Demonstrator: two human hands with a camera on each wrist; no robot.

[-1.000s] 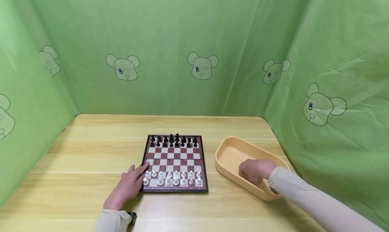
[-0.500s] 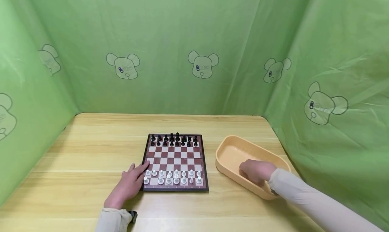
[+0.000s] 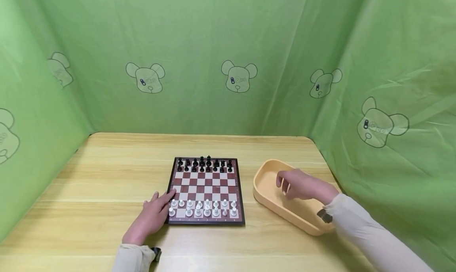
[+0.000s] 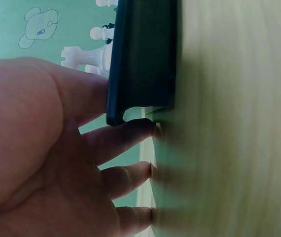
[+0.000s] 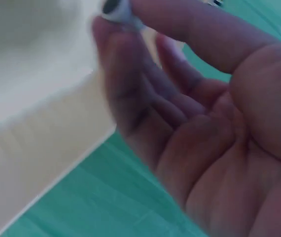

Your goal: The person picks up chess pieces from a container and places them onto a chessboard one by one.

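My right hand (image 3: 299, 185) hangs above the peach-orange bin (image 3: 285, 213). In the right wrist view it pinches a small white chess piece (image 5: 118, 11) with a dark round base; the piece's upper part is out of frame. My left hand (image 3: 149, 218) is at the left edge of the chessboard (image 3: 204, 189). The thumb (image 4: 84, 91) rests on the board's rim, and the other fingers stand fairly straight on the table. Black pieces (image 3: 202, 166) fill the two far rows; white pieces (image 3: 207, 210) stand in the two near rows, with a gap beside the left corner rook (image 4: 93, 57).
The board and bin stand on a light wooden table (image 3: 117, 177). Green cloth walls (image 3: 192, 105) with bear outlines enclose it at the back and sides. The bin lies slantwise to the right of the board.
The right hand has risen from the bin's floor, and its fingers now show above the rim. The left hand, board and bin keep their places.
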